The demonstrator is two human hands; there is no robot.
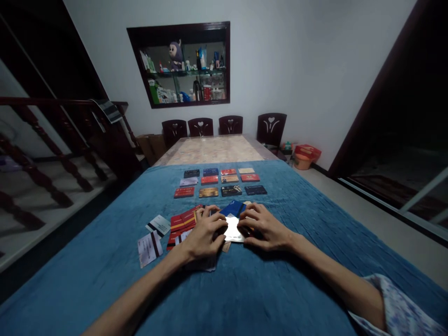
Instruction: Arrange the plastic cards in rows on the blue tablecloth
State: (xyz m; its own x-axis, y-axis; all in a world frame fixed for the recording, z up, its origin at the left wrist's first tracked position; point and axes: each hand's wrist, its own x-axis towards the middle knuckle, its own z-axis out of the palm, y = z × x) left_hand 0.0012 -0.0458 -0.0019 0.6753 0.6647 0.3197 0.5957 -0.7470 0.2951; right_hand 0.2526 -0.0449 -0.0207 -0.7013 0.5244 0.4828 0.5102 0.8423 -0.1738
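Note:
Both my hands lie on a loose heap of plastic cards (183, 220) on a blue cloth (245, 289). My left hand (205, 233) rests palm down on the heap with its fingers curled over the cards. My right hand (261, 227) lies beside it, fingers bent onto a pale card (233, 229). A dark blue card (233, 208) sticks out just beyond the fingertips. Farther away, several cards (220, 181) are laid face up in three neat rows. Two pale cards (150, 246) lie apart at the left of the heap.
The cloth covers the near part of a long table whose marble top (213, 149) shows beyond it. Several dark wooden chairs (231, 124) stand at the far end. A stair railing (52, 135) runs along the left, and a wall niche (185, 65) holds bottles and a toy.

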